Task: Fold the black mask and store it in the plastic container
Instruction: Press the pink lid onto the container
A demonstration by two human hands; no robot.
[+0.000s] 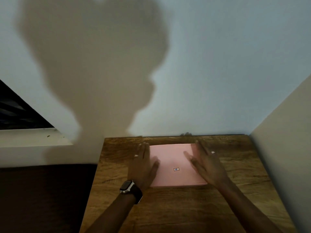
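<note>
A flat pink plastic container [173, 158] with its lid on lies on the wooden table [168, 207], a small sticker near its middle. My left hand [143, 165], with a ring and a wristwatch, lies flat against the container's left side, thumb resting on the lid. My right hand [205, 162], also ringed, presses flat along the right side with its thumb over the lid. Both hands have straight, spread fingers. No black mask is in view.
The table stands in a corner, white wall [218, 81] behind and another wall [286, 148] to the right. A dark surface [42, 195] lies left of the table, below a white ledge [33, 138] and a dark window.
</note>
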